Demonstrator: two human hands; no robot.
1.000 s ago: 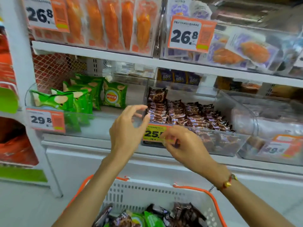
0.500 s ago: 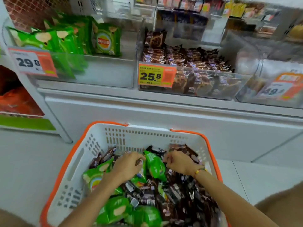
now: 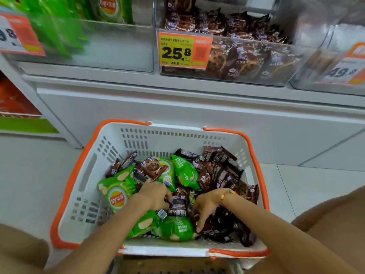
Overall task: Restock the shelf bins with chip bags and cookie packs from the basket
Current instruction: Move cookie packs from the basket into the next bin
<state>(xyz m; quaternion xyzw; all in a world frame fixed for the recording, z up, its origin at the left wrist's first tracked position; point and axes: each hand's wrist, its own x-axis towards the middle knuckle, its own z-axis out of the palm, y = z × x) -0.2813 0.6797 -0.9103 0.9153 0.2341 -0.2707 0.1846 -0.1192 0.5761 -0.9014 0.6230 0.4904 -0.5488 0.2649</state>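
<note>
A white basket (image 3: 87,175) with an orange rim stands on the floor below the shelf, full of green chip bags (image 3: 117,194) and brown cookie packs (image 3: 219,171). Both my hands are down inside it. My left hand (image 3: 156,194) curls its fingers round a dark cookie pack (image 3: 177,204) in the middle of the pile. My right hand (image 3: 207,206), with a beaded bracelet at the wrist, pushes straight fingers down among the dark packs beside a green bag (image 3: 175,228). On the shelf above are a clear chip bin (image 3: 110,48) and a clear cookie bin (image 3: 256,62).
A yellow and orange 25.8 price tag (image 3: 184,50) hangs on the cookie bin's front. Another clear bin (image 3: 335,62) with a 49.8 tag sits to the right. White shelf base and pale floor tiles surround the basket. My knees frame the lower corners.
My hands left the cookie bin's front and dropped into the basket. Since half a second ago they have moved nearer to me and dug deeper into the packs. The view tilted down.
</note>
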